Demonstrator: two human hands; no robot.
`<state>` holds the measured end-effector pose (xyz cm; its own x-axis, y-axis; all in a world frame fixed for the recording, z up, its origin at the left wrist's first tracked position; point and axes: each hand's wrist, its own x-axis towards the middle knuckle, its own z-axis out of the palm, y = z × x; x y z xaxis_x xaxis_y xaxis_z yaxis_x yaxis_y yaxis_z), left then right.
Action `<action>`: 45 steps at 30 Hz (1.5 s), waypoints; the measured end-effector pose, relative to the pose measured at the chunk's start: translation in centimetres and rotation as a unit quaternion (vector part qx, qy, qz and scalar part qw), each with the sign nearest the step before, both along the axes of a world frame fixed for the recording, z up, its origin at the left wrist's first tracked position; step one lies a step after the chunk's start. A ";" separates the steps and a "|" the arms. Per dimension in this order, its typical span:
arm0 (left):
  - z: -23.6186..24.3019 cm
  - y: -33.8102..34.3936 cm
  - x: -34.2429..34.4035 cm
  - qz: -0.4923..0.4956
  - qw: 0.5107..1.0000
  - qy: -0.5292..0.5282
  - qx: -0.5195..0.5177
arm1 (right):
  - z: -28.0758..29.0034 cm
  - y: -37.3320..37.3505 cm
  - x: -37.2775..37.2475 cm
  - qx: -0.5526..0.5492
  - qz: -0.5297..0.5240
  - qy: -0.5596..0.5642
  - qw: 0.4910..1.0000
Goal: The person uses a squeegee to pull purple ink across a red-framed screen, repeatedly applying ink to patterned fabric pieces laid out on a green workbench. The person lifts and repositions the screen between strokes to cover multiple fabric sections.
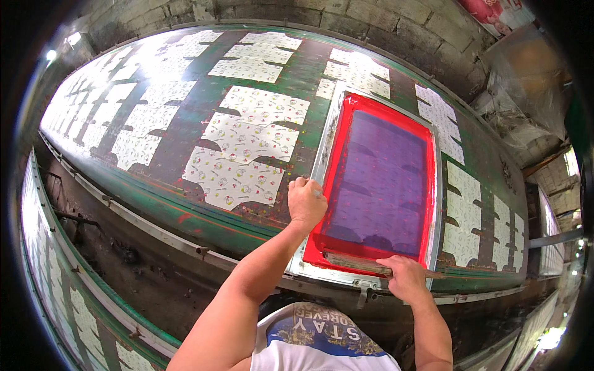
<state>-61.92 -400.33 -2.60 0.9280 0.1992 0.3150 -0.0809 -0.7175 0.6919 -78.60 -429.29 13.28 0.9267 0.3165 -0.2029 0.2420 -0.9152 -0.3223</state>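
A screen printing frame [437,185] with metal edges lies on the long green table in front of me. Red ink borders its purple mesh [380,179], and pale cut pieces show faintly through it. My left hand [307,203] is closed round the frame's left side, about halfway along. At the frame's near end, my right hand [406,278] grips the right end of a squeegee [356,262], which lies crosswise in the red ink. The squeegee's lower edge is hidden. Left of the frame lie printed white fabric pieces [238,176] with small coloured figures.
More white fabric pieces [463,216] lie in rows on the green table [204,219], on both sides of the frame. A metal rail [154,232] with small stops runs along its near edge. Another table [80,278] stands at left. A block wall [371,18] rises behind.
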 end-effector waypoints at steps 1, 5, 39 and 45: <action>0.1 0.0 -0.1 -0.003 1.000 0.004 -0.008 | 0.1 0.4 -0.3 -0.005 -0.005 0.014 1.000; 0.4 -0.2 0.0 0.022 0.999 -0.003 -0.045 | -0.7 2.3 -3.2 0.014 -0.007 -0.027 1.000; 1.2 -0.7 0.4 0.011 0.999 -0.013 -0.032 | -7.7 -7.7 47.8 -0.034 -0.015 -0.151 0.988; 1.4 -0.8 0.3 0.012 1.000 -0.001 -0.026 | -7.3 -9.2 51.5 -0.052 -0.002 -0.201 0.978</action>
